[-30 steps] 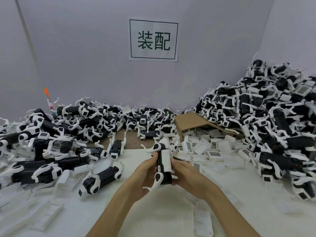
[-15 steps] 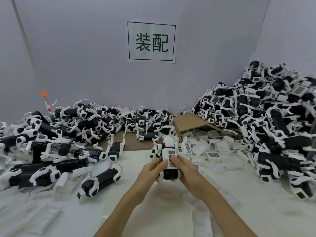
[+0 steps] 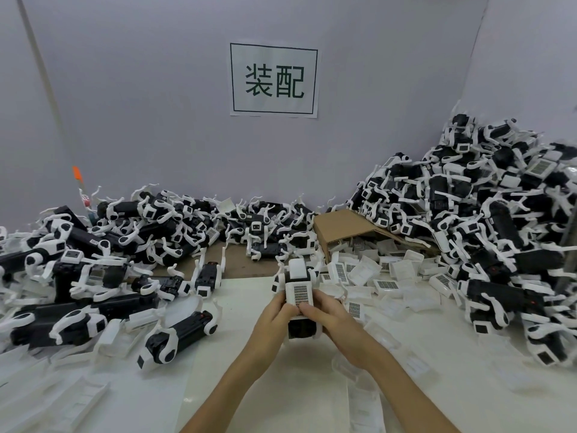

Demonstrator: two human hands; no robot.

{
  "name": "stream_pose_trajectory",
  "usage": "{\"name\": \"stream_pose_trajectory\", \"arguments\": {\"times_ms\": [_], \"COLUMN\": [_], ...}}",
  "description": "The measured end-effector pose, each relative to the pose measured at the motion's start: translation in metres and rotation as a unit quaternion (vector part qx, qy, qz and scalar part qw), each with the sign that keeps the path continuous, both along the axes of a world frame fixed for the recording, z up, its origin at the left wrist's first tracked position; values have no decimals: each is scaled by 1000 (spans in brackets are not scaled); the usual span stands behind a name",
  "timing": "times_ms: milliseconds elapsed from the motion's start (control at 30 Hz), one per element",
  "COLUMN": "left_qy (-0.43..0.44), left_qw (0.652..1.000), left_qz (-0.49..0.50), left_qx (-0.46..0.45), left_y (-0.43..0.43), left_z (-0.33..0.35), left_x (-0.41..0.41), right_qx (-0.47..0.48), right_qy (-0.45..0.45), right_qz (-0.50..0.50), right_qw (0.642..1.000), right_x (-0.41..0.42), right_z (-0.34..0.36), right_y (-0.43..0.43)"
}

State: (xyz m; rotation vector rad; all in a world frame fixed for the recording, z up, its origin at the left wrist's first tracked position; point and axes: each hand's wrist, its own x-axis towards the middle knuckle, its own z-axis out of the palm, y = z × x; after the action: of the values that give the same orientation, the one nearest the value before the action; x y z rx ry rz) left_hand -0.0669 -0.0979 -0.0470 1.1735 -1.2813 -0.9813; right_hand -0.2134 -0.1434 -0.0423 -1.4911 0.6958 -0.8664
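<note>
Hands: left hand (image 3: 272,320) and right hand (image 3: 333,322) clasp toy unit (image 3: 298,271), thumbs on grille cover (image 3: 299,292).
Risk: uneven pressure may seat it crooked.

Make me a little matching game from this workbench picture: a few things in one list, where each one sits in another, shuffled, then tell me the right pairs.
Things:
1. black-and-white toy
2. paper sign
3. cardboard box
4. orange-tipped stick

Places:
A. far left, behind the left pile
B. stuck on the back wall
C. gripped by the left hand and right hand
D. at the foot of the tall right pile

Pairs: 1-C, 2-B, 3-D, 4-A.
</note>
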Motion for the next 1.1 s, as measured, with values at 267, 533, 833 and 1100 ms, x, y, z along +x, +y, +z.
{"name": "stream_pose_trajectory", "arguments": {"times_ms": [267,533,833,1100], "left_qy": [29,31,53,60], "left_qw": [999,999,998,998], "left_qz": [18,13,14,15], "left_qx": [5,13,30,29], "left_y": [1,-1,0,-2], "left_z": [2,1,2,0], "left_x": [1,3,2,2], "right_qx": [-50,-58,-50,-50], "right_qy": [35,32,15,-2], "right_qz": [5,-1,-7,-1], "right_qw": [998,998,999,999], "right_x": [1,2,4,3], "right_z": [1,1,3,2], "right_y": [1,2,3,4]}}
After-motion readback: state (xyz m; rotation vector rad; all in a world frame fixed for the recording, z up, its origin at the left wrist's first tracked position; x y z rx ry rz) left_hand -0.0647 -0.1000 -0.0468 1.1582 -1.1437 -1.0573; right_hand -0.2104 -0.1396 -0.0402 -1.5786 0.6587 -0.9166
